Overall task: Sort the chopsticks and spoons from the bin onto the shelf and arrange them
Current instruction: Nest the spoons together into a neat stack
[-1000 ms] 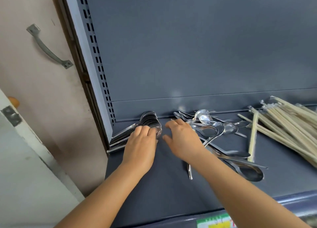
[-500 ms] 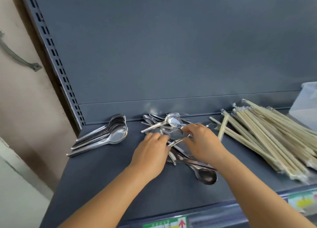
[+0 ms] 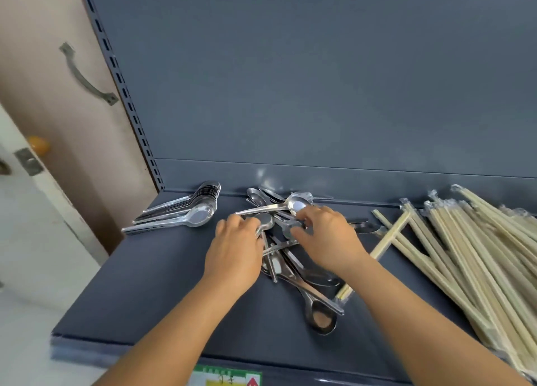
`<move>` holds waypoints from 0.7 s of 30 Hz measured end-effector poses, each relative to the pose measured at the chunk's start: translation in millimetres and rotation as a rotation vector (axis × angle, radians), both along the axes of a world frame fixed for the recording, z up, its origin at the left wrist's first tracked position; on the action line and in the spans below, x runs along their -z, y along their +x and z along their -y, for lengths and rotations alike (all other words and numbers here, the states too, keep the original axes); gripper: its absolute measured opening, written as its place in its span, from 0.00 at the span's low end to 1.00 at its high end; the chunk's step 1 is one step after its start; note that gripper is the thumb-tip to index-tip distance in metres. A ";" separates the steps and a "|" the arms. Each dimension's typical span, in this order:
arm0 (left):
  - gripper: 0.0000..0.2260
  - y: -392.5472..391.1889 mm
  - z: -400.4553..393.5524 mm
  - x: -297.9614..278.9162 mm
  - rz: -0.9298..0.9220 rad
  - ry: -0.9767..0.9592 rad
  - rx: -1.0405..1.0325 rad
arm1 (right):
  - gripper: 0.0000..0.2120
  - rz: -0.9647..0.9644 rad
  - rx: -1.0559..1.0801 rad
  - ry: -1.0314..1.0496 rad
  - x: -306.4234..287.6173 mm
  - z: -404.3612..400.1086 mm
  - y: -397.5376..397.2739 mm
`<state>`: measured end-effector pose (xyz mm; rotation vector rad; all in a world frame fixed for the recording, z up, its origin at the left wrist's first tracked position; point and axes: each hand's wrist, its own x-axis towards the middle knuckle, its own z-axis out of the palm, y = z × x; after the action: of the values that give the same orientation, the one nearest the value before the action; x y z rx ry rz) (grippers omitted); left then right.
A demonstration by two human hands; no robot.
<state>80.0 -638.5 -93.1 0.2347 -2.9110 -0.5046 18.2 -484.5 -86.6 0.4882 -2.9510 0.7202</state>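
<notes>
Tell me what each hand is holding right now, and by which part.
Left hand grips a spoon from the loose spoon pile just below its bowl. Right hand has fingers among the spoons; its hold cannot be told.

Two hands (image 3: 235, 258), one nested spoon stack (image 3: 186, 211), one loose spoon pile (image 3: 290, 258), one chopstick heap (image 3: 476, 255); exact counts unclear.
</notes>
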 end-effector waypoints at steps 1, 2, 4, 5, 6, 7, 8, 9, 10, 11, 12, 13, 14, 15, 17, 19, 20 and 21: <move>0.13 1.6 2.5 0.3 0.015 0.019 -0.028 | 0.16 0.017 -0.001 0.012 -0.2 3.1 -1.1; 0.12 2.8 4.3 0.1 0.027 0.035 -0.046 | 0.16 0.036 0.002 0.027 -0.5 6.0 -1.8; 0.11 3.9 6.7 -1.0 0.048 0.052 -0.068 | 0.16 0.063 0.015 0.049 -1.1 10.9 -2.1; 0.11 3.7 7.6 -2.3 0.059 0.049 -0.078 | 0.16 0.069 0.028 0.042 -1.5 12.5 -1.9; 0.10 2.7 8.3 -3.4 0.069 0.033 -0.089 | 0.17 0.074 0.046 0.025 -1.6 13.4 -1.9; 0.10 1.4 9.2 -4.3 0.080 0.007 -0.098 | 0.17 0.078 0.066 0.006 -1.8 13.4 -2.1; 0.09 -0.3 10.2 -4.8 0.092 -0.023 -0.103 | 0.17 0.077 0.087 -0.007 -2.6 12.6 -2.5; 0.09 -1.4 11.2 -5.0 0.102 -0.043 -0.103 | 0.15 0.072 0.109 -0.010 -3.8 11.2 -2.7; 0.09 -2.2 11.9 -5.3 0.110 -0.046 -0.098 | 0.13 0.061 0.128 -0.009 -5.6 9.3 -2.9; 0.09 -2.6 12.2 -5.7 0.118 -0.039 -0.092 | 0.11 0.048 0.146 -0.008 -7.6 7.2 -3.0; 0.09 -3.3 12.1 -6.0 0.125 -0.025 -0.086 | 0.10 0.033 0.161 -0.013 -9.7 5.0 -2.6; 0.10 -3.4 11.9 -6.5 0.135 -0.005 -0.085 | 0.09 0.018 0.177 -0.026 -11.4 2.7 -1.9; 0.10 -3.6 11.9 -7.2 0.140 0.033 -0.086 | 0.09 -0.001 0.196 -0.045 -12.6 0.0 -1.5; 0.09 -3.6 12.4 -7.9 0.138 0.088 -0.085 | 0.10 -0.023 0.216 -0.066 -13.6 -3.0 -1.3; 0.05 -3.9 14.5 -9.4 0.096 0.221 -0.067 | 0.11 -0.074 0.251 -0.117 -15.9 -9.9 -1.5; 0.05 -5.2 17.5 -11.5 0.041 0.289 -0.035 | 0.11 -0.108 0.264 -0.199 -20.1 -15.4 -1.2; 0.07 -6.3 18.7 -13.2 0.026 0.299 -0.018 | 0.11 -0.115 0.253 -0.228 -22.6 -17.4 -0.5; 0.09 -7.5 19.6 -15.5 0.015 0.309 -0.006 | 0.10 -0.115 0.229 -0.244 -25.0 -18.4 0.8</move>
<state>72.5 -658.2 -77.5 0.2885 -2.8334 -0.9545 19.0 -466.1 -61.7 0.1630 -2.7028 0.9685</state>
